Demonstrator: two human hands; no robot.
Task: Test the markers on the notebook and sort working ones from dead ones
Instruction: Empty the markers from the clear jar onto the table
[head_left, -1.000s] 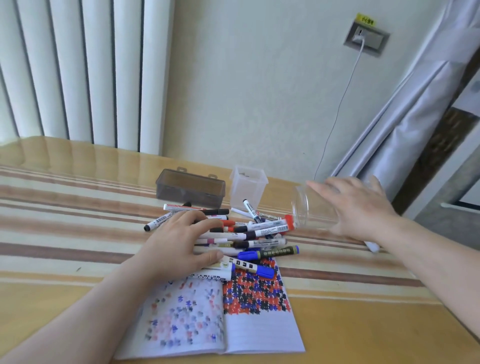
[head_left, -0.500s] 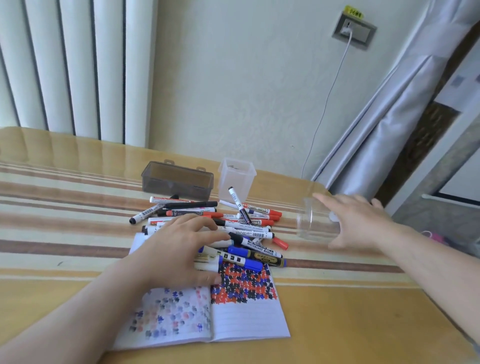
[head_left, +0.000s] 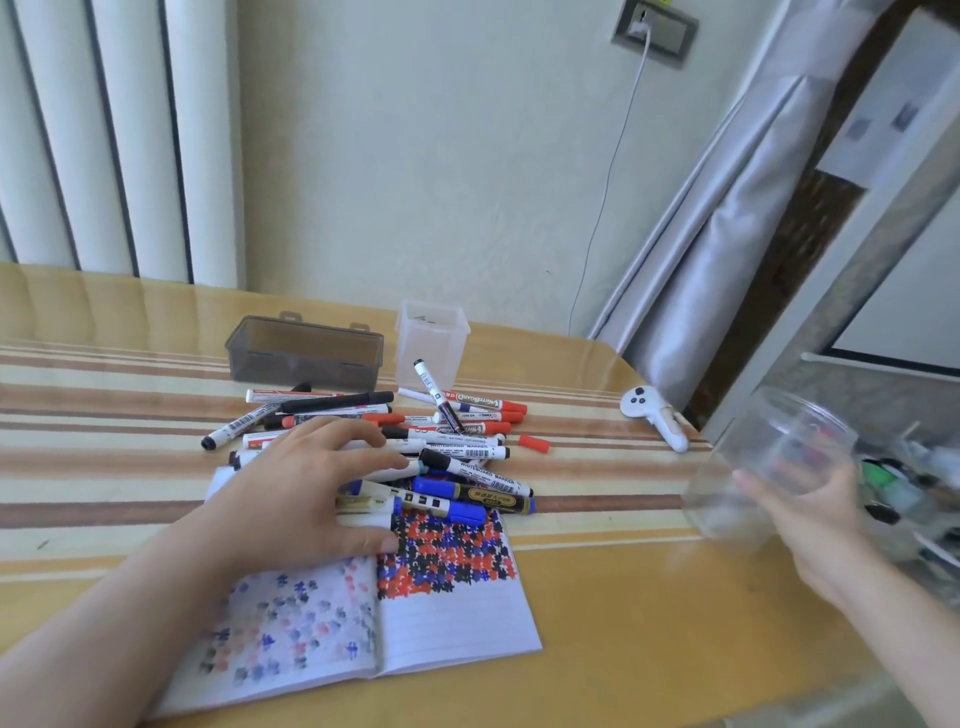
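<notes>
While the right hand grasps the clear jar off past the table edge, likely clearing room, the left hand lies flat with fingers relaxed on the marker pile, steadying it, notebook just below.

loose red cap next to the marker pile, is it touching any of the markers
Apart. The head view shows the red cap lying alone on the striped tablecloth, with a clear strip of cloth between it and the nearest marker.
</notes>
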